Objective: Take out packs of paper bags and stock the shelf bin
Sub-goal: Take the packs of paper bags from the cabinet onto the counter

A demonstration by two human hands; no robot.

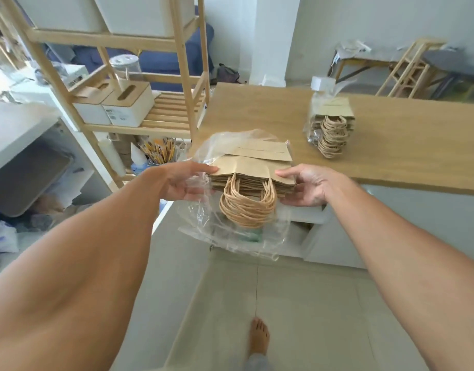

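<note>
i hold a stack of brown paper bags (253, 170) in mid-air at the centre of my view, just off the near edge of the wooden counter (391, 145). the stack lies flat, its twisted paper handles (248, 207) hanging down toward me at 6 o'clock. my left hand (182, 180) pinches the stack's left edge, thumb on top and fingers curled beneath, with some of the clear plastic wrapper (230, 236) caught against it. my right hand (306, 184) grips the right edge the same way, thumb on top, fingers under. the wrapper is loose around the stack: part of it billows at 12 o'clock behind the bags, and most sags below the handles at 6 o'clock.

at 2 o'clock from the stack, well apart from it, a second pack of bags (331, 127) rests on the counter, sealed in its plastic, handles toward me. at 10 o'clock stands a wooden shelf unit (182, 76) with two white boxes with wooden lids (115, 105) on a slatted shelf and white bins (139, 14) on the shelf above. a cup of pencils (158, 152) sits low beside the shelf unit at 9 o'clock. below, at 6 o'clock, my bare foot (258, 336) is on the tiled floor (311, 317).
</note>
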